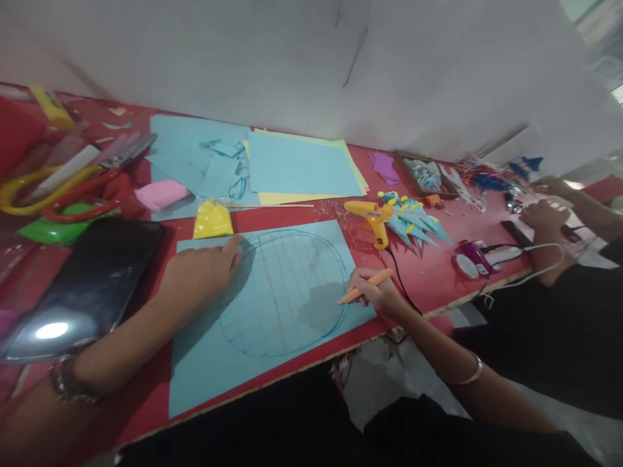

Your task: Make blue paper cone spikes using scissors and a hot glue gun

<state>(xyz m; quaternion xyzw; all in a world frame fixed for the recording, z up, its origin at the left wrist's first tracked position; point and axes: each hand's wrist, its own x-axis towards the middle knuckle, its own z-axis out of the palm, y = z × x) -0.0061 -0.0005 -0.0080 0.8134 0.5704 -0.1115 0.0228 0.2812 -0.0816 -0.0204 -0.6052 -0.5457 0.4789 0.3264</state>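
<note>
A light blue sheet of paper [204, 363] lies near the table's front edge, with a large oval outline in darker blue and several thin orange-brown lines across it. My right hand [377, 292] is closed around an orange marker [370, 285]. Its tip points left, close to the oval's right side; whether it touches the paper I cannot tell. My left hand [202, 269] rests on the sheet's upper left part, palm down and holding nothing, its fingers loosely bent and partly hidden.
Left lie a black phone [97, 279], red-handled scissors [82, 201] and a pink piece [161, 194]. Behind are a yellow packet [213, 220] and stacked blue paper [302, 165]. A yellow glue gun [370, 217] trails a black cord. Another person's hands [545, 211] work at far right.
</note>
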